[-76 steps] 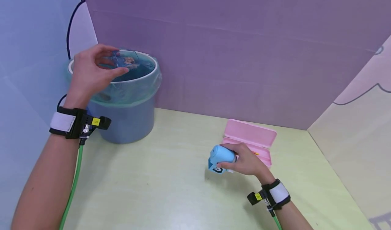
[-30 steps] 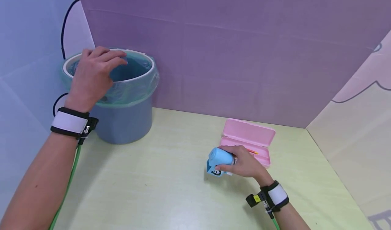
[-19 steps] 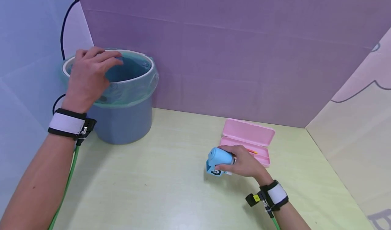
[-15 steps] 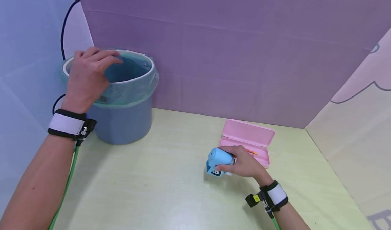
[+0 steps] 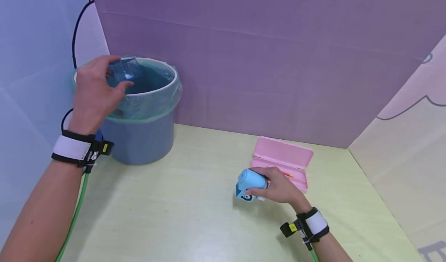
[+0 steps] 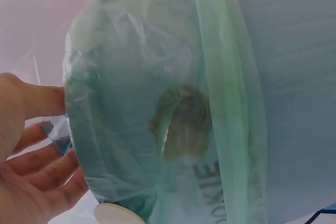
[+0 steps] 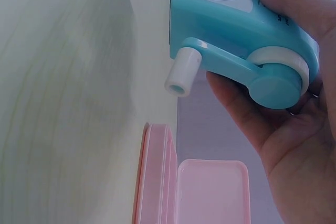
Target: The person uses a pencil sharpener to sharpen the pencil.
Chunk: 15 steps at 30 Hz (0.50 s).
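Observation:
Over the mouth of the lined bin, my left hand pinches a small clear plastic box between thumb and fingers. In the left wrist view, the bin's green liner hides most of that box; one bluish corner shows by the fingers. To the right, my right hand grips a light-blue hand-crank pencil sharpener, tilted close over the table. A panda picture and the crank handle with its white knob face the right wrist camera.
An open pink pencil case lies behind the right hand, a pencil inside it. The bin stands at the back left, against the purple wall. Green cables run from both wrist cameras.
Earlier the clear box held brownish bits; none show in it now. The left hand turned over above the bin, hiding the box, then turned back. The right hand has stayed in place.

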Tool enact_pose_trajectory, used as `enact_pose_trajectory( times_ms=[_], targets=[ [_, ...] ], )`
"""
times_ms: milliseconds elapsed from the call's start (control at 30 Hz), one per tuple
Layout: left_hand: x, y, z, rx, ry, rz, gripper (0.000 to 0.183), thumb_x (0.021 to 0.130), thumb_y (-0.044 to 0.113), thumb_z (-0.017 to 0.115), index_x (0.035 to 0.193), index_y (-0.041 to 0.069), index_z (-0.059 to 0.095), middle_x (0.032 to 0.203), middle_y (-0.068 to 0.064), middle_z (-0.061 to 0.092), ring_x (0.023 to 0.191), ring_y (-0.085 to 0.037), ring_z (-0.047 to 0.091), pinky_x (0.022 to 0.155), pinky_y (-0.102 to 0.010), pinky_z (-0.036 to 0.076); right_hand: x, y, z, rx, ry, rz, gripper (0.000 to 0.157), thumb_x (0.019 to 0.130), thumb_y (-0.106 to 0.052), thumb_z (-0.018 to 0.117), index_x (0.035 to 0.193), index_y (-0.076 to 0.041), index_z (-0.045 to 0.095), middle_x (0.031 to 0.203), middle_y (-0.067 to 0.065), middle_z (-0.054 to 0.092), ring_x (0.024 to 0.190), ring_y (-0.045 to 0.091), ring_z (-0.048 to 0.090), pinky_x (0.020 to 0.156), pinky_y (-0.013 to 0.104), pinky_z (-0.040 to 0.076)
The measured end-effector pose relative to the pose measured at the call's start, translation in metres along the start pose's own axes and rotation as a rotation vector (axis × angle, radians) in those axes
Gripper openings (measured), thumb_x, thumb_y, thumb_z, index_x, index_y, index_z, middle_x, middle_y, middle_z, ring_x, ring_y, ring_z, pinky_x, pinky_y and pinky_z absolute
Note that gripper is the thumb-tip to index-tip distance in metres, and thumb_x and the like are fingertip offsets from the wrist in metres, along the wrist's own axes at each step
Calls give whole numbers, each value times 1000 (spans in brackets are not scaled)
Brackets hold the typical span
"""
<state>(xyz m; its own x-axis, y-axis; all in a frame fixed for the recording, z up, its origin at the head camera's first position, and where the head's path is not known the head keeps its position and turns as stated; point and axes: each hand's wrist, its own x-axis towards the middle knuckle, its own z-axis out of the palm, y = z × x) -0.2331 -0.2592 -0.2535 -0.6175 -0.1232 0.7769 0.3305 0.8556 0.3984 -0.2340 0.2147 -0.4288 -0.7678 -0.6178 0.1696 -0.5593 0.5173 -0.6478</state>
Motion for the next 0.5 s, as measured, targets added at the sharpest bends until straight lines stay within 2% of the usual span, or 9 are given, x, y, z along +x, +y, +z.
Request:
enact_pose_trajectory(
  times_ms=[67,133,200,300,367,500],
  targets=[
    [-1,3,0,-18,18,4,59,83,22,78,135,5,55,123,-18,63,97,-35,61,83,-52,50,-1,1,0,-2,2,0,55,75,-49,80,123,-28,64,106,-16,66,92,9,62,78,30,55],
    [-2,6,2,-45,52,23,60,82,27,79,133,6,57,122,-15,65,93,-33,64,82,-36,51,-3,2,0,-6,5,2,55,75,-49,80,123,-29,64,106,-17,66,92,9,62,78,30,55],
    [-4,13,4,-75,84,50,59,81,30,80,130,6,58,118,-13,67,88,-29,66,79,-20,48,-4,3,-1,-8,6,-1,53,75,-50,80,122,-30,64,106,-17,66,92,9,62,78,30,55],
    [-11,25,11,-139,105,115,58,79,28,82,127,6,60,109,-11,70,82,-24,67,75,-5,39,-4,4,-3,-6,11,-11,51,75,-49,80,120,-33,64,105,-16,66,91,9,62,78,31,55],
    [-19,34,20,-190,96,163,57,77,23,84,126,5,60,102,-12,71,79,-24,67,75,-9,42,-4,3,-4,-2,19,-16,50,75,-48,81,119,-33,64,104,-16,66,91,10,63,78,32,55],
    [-42,46,44,-305,40,261,62,71,13,86,126,4,61,95,-12,71,74,-23,66,71,-24,50,-3,2,-1,-4,18,-7,53,75,-49,80,121,-30,64,106,-16,66,92,9,63,78,30,55]
  ],
)
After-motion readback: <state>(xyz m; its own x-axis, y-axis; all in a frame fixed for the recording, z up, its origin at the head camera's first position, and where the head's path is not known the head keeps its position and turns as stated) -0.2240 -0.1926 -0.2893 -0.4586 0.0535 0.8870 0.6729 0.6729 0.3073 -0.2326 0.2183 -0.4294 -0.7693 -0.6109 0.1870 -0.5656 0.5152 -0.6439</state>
